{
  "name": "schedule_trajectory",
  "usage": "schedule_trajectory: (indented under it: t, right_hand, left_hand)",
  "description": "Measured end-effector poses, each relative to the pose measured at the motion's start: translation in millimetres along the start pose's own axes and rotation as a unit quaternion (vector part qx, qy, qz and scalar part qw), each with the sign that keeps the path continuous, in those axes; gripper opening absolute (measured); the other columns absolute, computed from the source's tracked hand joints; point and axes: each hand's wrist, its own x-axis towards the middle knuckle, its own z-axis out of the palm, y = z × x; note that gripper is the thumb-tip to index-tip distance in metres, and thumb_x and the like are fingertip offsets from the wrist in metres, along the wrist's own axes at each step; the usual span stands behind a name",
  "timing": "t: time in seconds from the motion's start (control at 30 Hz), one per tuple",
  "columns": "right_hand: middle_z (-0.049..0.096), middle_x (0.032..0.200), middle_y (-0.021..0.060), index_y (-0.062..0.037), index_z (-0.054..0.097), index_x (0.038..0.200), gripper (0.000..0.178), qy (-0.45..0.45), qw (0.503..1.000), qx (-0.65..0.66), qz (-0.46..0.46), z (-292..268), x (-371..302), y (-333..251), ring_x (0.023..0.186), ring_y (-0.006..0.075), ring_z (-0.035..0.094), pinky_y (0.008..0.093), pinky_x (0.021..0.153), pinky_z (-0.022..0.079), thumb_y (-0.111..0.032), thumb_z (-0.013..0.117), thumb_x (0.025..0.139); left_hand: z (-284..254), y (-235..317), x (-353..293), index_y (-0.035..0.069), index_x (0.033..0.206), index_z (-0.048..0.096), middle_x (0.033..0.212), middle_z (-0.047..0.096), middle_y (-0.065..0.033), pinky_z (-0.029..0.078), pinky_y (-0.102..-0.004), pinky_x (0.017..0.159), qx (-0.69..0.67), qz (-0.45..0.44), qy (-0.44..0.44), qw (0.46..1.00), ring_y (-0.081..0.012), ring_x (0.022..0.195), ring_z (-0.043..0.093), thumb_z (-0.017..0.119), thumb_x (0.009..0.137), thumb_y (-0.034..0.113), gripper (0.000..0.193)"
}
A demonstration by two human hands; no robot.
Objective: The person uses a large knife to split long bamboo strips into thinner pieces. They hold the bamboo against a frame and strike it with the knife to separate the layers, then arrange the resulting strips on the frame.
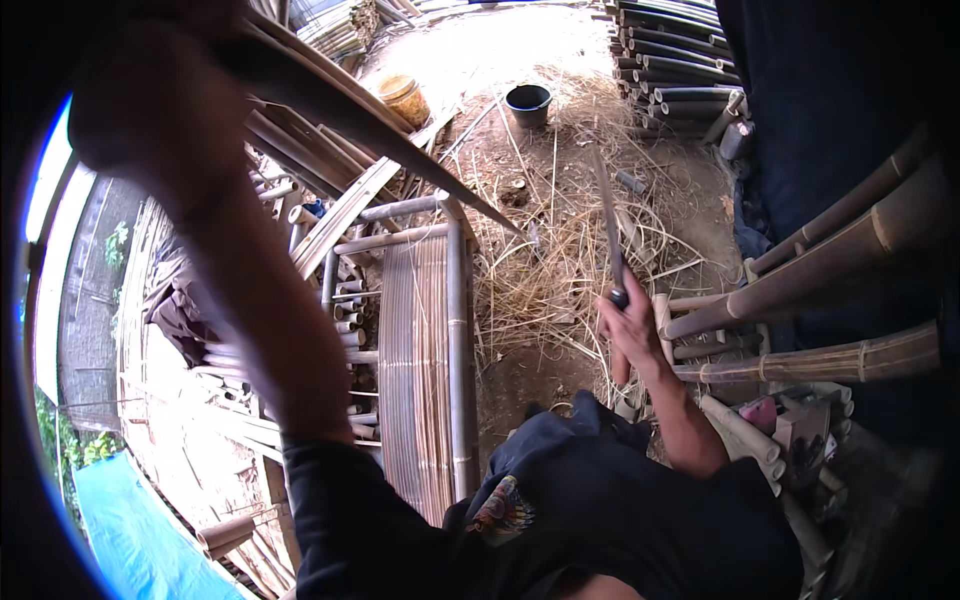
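My left hand [165,120] is raised high at the upper left, dark and smeared by motion. It appears closed around one end of a long dark strip [370,125], probably split bamboo, which slants down to the right and narrows with distance. Lower and to the right, my right hand [635,325] grips a long-bladed knife [606,210]. The blade points up and away from me, and part of its brown handle shows below the fingers. The strip's far end lies left of the blade and looks apart from it.
A bamboo bench [415,360] with a slatted top stands left of my legs. Shavings [560,260] cover the ground ahead, near a black bucket [528,104] and a yellowish tub [403,100]. Bamboo poles [680,60] are stacked at the far right; thick poles [800,275] jut in at right.
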Motion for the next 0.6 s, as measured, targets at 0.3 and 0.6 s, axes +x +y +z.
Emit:
schedule_trajectory:
  t: [0.3, 0.6]
  right_hand:
    - [0.051, 0.071, -0.0007, -0.0066, 0.039, 0.140, 0.054, 0.067, 0.983, 0.035, 0.166, -100.8, -97.2, 26.7, 0.051, 0.0066, 0.049, 0.0226, 0.042, 0.041, -0.009, 0.055, 0.088]
    - [0.051, 0.076, 0.0002, -0.0012, 0.048, 0.125, 0.034, 0.053, 0.998, 0.043, 0.011, -128.2, -94.8, -17.5, 0.062, 0.0068, 0.054, 0.0220, 0.053, 0.046, -0.016, 0.055, 0.095]
  left_hand:
    - [61.1, -135.4, -113.1, 0.006, 0.065, 0.046, 0.046, 0.045, -0.0012, 0.026, -0.0192, 0.034, -0.043, 0.000, 0.006, 0.999, -0.0048, 0.036, 0.035, 0.042, 0.100, 0.044, 0.052]
    - [85.0, -123.9, -123.5, 0.003, 0.108, 0.065, 0.094, 0.062, -0.0042, 0.048, -0.0243, 0.070, 0.192, 0.031, -0.182, 0.964, -0.0111, 0.074, 0.058, 0.060, 0.093, 0.013, 0.018]
